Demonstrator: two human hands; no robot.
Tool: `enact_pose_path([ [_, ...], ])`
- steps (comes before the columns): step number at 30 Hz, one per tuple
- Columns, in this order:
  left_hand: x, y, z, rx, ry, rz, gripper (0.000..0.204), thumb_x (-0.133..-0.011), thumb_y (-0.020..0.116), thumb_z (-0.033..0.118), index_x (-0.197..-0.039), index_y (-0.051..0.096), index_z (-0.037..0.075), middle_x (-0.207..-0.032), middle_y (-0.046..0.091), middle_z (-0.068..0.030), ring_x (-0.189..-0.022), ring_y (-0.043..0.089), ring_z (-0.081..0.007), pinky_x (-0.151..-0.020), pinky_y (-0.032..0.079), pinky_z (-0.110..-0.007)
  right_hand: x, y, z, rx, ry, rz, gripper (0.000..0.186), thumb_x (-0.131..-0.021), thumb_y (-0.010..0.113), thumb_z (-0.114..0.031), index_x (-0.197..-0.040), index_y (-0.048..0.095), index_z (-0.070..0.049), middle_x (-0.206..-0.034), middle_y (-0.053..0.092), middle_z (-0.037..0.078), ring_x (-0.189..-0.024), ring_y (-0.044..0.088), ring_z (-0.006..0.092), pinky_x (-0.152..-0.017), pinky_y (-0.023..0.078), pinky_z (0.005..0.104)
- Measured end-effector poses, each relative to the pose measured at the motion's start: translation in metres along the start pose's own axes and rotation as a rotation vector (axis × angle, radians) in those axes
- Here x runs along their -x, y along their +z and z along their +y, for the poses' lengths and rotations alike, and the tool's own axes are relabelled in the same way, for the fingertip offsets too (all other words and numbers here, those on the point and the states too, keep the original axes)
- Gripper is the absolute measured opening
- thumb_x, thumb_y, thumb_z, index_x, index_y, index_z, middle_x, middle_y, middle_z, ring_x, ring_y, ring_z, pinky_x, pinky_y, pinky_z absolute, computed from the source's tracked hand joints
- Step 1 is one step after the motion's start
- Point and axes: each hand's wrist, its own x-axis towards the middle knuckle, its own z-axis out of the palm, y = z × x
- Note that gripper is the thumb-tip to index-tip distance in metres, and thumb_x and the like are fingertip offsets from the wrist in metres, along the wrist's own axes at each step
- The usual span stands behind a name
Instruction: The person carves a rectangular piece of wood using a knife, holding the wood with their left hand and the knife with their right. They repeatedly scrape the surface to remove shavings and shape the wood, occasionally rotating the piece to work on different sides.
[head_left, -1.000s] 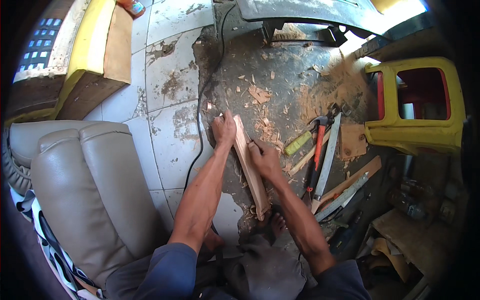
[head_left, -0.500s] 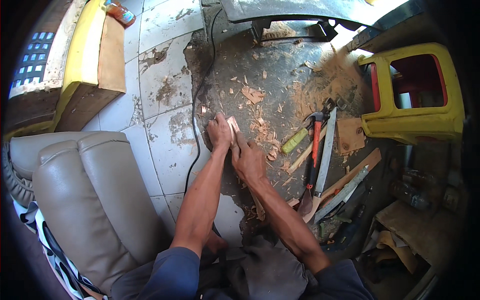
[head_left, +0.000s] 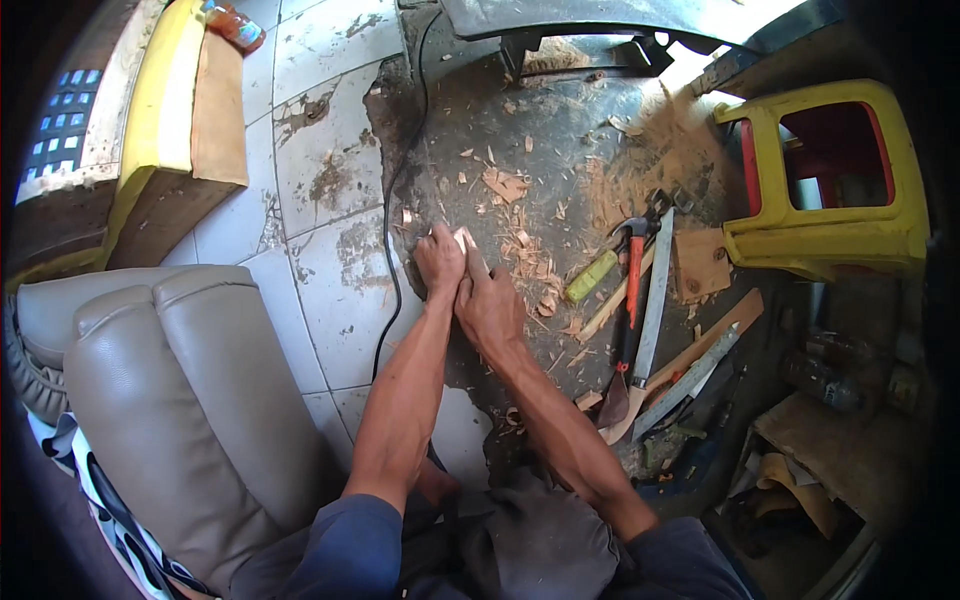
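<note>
My left hand (head_left: 440, 262) is closed on a small piece of pale wood (head_left: 461, 238), low over the floor. Just beside it, my right hand (head_left: 491, 308) has its fingers curled, with the index finger stretched along the wood. Whatever the right hand grips is hidden beneath its fingers. Wood shavings (head_left: 522, 262) lie scattered to the right of both hands. Farther right are a hammer (head_left: 633, 265) with a red and black handle, a yellow-green handled tool (head_left: 592, 276) and a long flat blade (head_left: 655, 290) with a wooden handle.
A black cable (head_left: 393, 240) runs along the broken tile edge on the left. A grey padded seat (head_left: 180, 390) stands at left. To the right are a yellow wooden toy-truck cab (head_left: 830, 240), a square wood block (head_left: 702, 265) and a sheathed blade (head_left: 690, 375). A dark metal stand (head_left: 590, 25) is ahead.
My right hand has drawn slightly back and to the left, closer against my left hand. My left hand stays nearly in place on the wood.
</note>
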Motion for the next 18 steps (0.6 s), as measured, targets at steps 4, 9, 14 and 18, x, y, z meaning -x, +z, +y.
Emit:
enact_pose_path([
  [4,0.004,0.011,-0.018,-0.165,0.237,0.217,0.013,-0.090,0.056,0.014,-0.083,0.054,0.003,-0.072,0.066,-0.0253,-0.070,0.066,-0.0460,-0.066,0.051,-0.057,-0.006,0.015,0.002,-0.206,0.057,0.072,0.044,-0.099,0.052,-0.025,-0.139,0.057,-0.009,-0.098,0.066,0.028,-0.088,0.068,0.0473,-0.078,0.055,0.0526],
  [9,0.005,0.001,-0.009,0.110,0.008,0.079,0.027,-0.095,0.045,0.018,-0.090,0.065,0.000,-0.084,0.069,-0.0278,-0.081,0.067,-0.0468,-0.075,0.051,-0.055,-0.014,-0.007,-0.004,-0.437,0.258,0.213,0.037,-0.096,0.055,-0.022,-0.127,0.060,-0.001,-0.102,0.069,0.028,-0.098,0.067,0.0469,-0.087,0.051,0.0499],
  [14,0.003,-0.011,0.003,0.303,-0.183,-0.024,0.054,-0.098,0.034,0.031,-0.093,0.076,-0.003,-0.094,0.071,-0.0295,-0.092,0.066,-0.0478,-0.084,0.049,-0.051,-0.038,-0.013,0.023,-0.276,-0.045,0.203,0.030,-0.091,0.066,-0.023,-0.110,0.059,-0.001,-0.093,0.067,0.027,-0.089,0.065,0.0463,-0.081,0.051,0.0518],
  [18,0.002,-0.021,0.013,0.473,-0.340,-0.077,0.053,-0.097,0.037,0.035,-0.094,0.075,-0.002,-0.092,0.071,-0.0295,-0.089,0.066,-0.0462,-0.084,0.048,-0.051,-0.068,-0.010,0.018,-0.238,-0.238,0.178,0.026,-0.089,0.067,-0.022,-0.100,0.056,0.000,-0.090,0.064,0.025,-0.087,0.064,0.0426,-0.077,0.049,0.0493],
])
